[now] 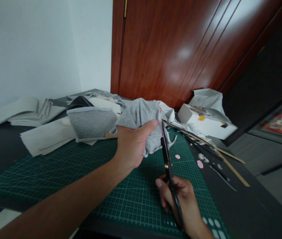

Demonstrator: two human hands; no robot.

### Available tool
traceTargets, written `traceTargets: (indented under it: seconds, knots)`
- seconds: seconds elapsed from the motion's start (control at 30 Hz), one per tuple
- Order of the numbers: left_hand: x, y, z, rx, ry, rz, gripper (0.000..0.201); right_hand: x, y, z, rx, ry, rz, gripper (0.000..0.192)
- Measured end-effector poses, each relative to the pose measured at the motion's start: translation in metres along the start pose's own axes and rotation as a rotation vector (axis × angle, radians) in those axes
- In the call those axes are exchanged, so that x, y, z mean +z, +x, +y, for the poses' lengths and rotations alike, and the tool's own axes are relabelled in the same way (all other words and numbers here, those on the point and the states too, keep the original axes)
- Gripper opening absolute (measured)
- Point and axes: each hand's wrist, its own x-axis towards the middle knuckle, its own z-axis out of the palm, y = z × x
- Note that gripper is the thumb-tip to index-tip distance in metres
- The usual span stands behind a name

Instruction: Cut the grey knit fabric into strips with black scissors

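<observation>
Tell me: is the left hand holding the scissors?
No, the right hand holds the scissors; the left hand grips grey fabric.

Left hand [131, 144] clenched, right hand [178, 199] gripping (lower).

Home sewing corner, domestic room. Evidence: green gridded cutting mat [56, 172] on a dark worktop [250, 212]; folded grey fabric [24, 111] at left; paper pattern pieces [43, 137] beside it; black scissors [167, 159] at centre; pink scraps [199, 164] on the mat; white box [205, 124] at right; varnished wooden door [175, 49] and plain white wall [31, 46] behind.
</observation>
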Motion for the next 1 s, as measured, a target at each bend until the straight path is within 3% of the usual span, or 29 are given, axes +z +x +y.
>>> traceTargets:
  seconds: [0.13, 0.37, 1.0]
  knots:
    - [-0.001, 0.0, -0.001, -0.006, 0.006, -0.02, 0.018, 0.001, -0.001, -0.004, 0.006, 0.016, 0.002, 0.042]
    - [-0.001, -0.003, 0.0, 0.019, 0.051, -0.069, 0.02, 0.002, -0.001, -0.007, 0.024, 0.025, 0.024, 0.044]
    - [-0.006, -0.007, -0.007, -0.039, 0.148, -0.049, 0.017, 0.003, -0.001, -0.013, -0.005, 0.023, 0.068, 0.036]
